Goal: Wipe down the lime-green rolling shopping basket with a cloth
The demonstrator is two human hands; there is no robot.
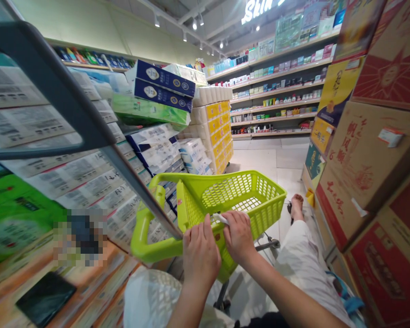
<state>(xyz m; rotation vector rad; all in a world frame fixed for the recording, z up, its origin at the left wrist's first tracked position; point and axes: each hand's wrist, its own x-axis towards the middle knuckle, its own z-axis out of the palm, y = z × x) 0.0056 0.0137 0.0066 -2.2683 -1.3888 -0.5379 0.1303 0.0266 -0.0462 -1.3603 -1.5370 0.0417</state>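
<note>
A lime-green plastic shopping cart stands in front of me, with nothing visible in its basket. My left hand has its fingers bent over the cart's near side rim. Close to those fingers, the lower end of a grey metal pole crosses the cart's handle. My right hand is closed over the same rim just to the right. A small white piece shows at its fingertips; its kind is unclear. The pole runs up left to a dark grey looped frame.
Stacked tissue packs rise on the left, with a dark flat device lying on orange packs. Cardboard boxes are piled on the right. Skincare shelves line the back. My outstretched leg lies right of the cart.
</note>
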